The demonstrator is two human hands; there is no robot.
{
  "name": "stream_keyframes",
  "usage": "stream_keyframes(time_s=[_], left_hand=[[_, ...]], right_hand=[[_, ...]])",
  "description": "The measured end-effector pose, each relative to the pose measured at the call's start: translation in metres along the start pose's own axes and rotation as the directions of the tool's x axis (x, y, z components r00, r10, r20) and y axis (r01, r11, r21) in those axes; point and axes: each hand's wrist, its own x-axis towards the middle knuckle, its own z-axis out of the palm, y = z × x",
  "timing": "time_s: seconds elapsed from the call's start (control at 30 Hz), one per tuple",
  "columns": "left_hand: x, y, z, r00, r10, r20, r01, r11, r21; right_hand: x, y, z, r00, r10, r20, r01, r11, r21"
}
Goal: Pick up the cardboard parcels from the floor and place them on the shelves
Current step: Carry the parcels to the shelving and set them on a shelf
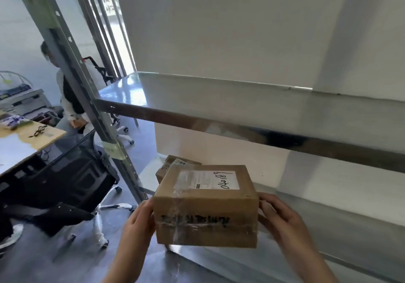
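cardboard parcel [205, 206] with white label up, pressed between left hand [137, 223] at nine o'clock and right hand [282, 219] at three, at the front edge of the lower shelf [328, 228], second parcel [173, 164] just behind at eleven, upper shelf [219, 98] at twelve, black chair [65, 184] at nine.

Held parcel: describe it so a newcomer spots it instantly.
Find the metal shelving against the white wall. At its lower shelf, the front parcel sits between the left hand and right hand. Unlike the smaller parcel behind, its label bears handwritten digits.

The parcel [206, 203] bears a white label [207, 180] handwritten "046181".
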Motion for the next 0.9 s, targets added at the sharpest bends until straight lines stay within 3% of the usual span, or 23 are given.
stream_keyframes(time_s=[0.17, 0.43, 0.6, 0.73, 0.83, 0.9], left_hand=[[0.032, 0.027, -0.027, 0.976, 0.012, 0.217, -0.025, 0.998, 0.054], [0.079, 0.052, -0.070, 0.939, 0.076, 0.336, -0.094, 0.995, 0.037], [0.084, 0.071, -0.087, 0.887, 0.102, 0.450, -0.126, 0.992, 0.022], [0.088, 0.089, -0.101, 0.745, 0.196, 0.638, -0.213, 0.976, -0.051], [0.085, 0.110, -0.105, 0.610, 0.265, 0.747, -0.372, 0.928, -0.025], [0.080, 0.120, -0.103, 0.568, 0.279, 0.774, -0.414, 0.910, -0.024]], right_hand=[[-0.006, 0.007, 0.043, 0.988, -0.040, -0.148, 0.023, 0.993, -0.114], [-0.014, 0.026, 0.099, 0.968, -0.177, -0.178, 0.153, 0.978, -0.143], [-0.029, 0.031, 0.122, 0.977, -0.145, -0.156, 0.122, 0.982, -0.148], [-0.035, 0.021, 0.136, 0.982, -0.128, -0.140, 0.102, 0.978, -0.184], [-0.040, 0.008, 0.142, 0.976, -0.155, -0.150, 0.122, 0.970, -0.209], [-0.044, -0.002, 0.142, 0.968, -0.192, -0.161, 0.152, 0.961, -0.229]])
